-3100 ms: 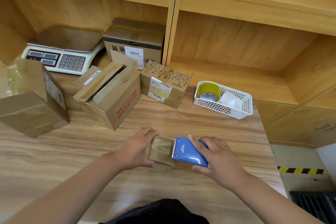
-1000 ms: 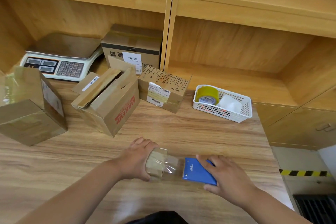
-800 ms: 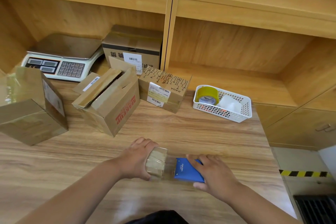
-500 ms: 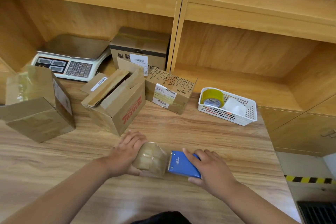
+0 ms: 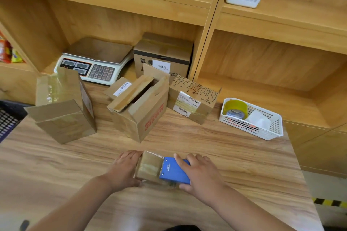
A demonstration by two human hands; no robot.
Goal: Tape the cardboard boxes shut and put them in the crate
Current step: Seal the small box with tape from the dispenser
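At six o'clock on the counter, the left hand clasps a small box while the right hand grips a blue tape dispenser against it.

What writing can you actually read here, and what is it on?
"DAOA", roughly: on the patterned box.
Red print on the open box: blurred.
White print on the blue tape dispenser: too small.
Black characters on the back box: unreadable.
Barcode labels and scale keys: too small.
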